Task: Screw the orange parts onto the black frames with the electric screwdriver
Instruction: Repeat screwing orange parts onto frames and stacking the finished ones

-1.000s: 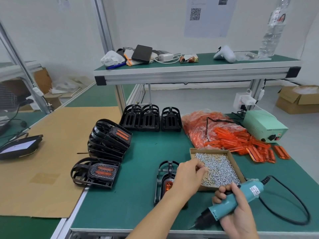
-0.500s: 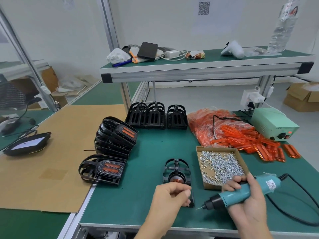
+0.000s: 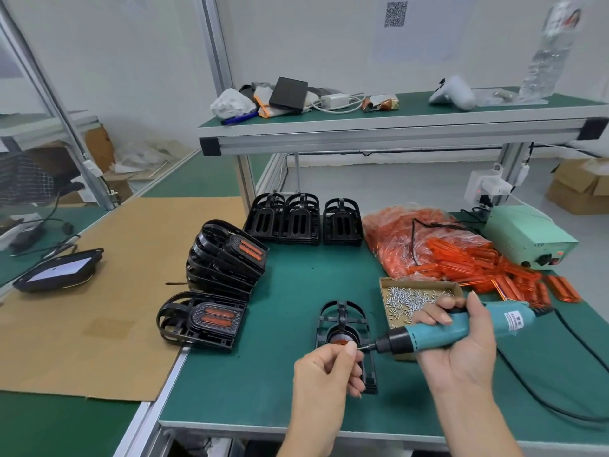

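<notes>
A black frame (image 3: pixel 342 321) with an orange part inside lies on the green mat in front of me. My left hand (image 3: pixel 324 369) hovers over its near end and pinches a small screw at the fingertips. My right hand (image 3: pixel 461 341) grips the teal electric screwdriver (image 3: pixel 438 333), held level with its bit pointing left and touching the pinched screw. A cardboard box of screws (image 3: pixel 415 296) sits just behind the screwdriver. Loose orange parts (image 3: pixel 514 275) and a bag of them (image 3: pixel 405 239) lie at the right.
Finished frames with orange inserts are stacked at the left (image 3: pixel 227 255), one lying flat (image 3: pixel 204 319). Empty black frames (image 3: pixel 303 219) stand at the back. A green power supply (image 3: pixel 527 237) sits far right, and the screwdriver cable (image 3: pixel 540 390) loops along the right edge. Brown cardboard sheet (image 3: pixel 99 291) covers the left bench.
My left hand left the screw box and came back over the frame with a screw. My right hand lifted the screwdriver level and brought its bit to the left fingertips.
</notes>
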A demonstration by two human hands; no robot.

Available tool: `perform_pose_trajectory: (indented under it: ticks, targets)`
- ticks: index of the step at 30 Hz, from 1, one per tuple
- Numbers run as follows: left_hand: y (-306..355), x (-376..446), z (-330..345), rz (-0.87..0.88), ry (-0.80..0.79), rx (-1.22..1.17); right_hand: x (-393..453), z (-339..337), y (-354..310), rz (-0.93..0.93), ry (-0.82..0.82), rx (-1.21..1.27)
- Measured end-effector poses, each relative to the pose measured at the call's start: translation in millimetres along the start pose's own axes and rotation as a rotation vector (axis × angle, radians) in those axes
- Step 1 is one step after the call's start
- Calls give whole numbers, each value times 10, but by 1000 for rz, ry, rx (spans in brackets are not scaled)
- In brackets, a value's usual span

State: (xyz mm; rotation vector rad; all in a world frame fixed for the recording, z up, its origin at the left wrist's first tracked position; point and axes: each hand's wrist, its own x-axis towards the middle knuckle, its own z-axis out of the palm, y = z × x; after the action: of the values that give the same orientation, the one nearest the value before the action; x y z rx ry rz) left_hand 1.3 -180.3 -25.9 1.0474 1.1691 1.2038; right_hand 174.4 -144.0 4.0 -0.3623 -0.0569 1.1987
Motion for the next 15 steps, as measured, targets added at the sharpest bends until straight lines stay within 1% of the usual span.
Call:
perform_pose_trajectory:
  ticks: [2,8,12,15]
  targets:
    - [-12,-4,-16,5,34,-2,0,-33,-4,-5,3,-1]
    - [-28,-11,-15,0,21,34,-16,-54,12,-13,-9,-31]
    - [-44,-10,-15,11,49,55,-37,-23,36,-17,-19,-57]
    - [-63,-9,-19,-12,72,56,-48,-12,59,-18,-40,-85]
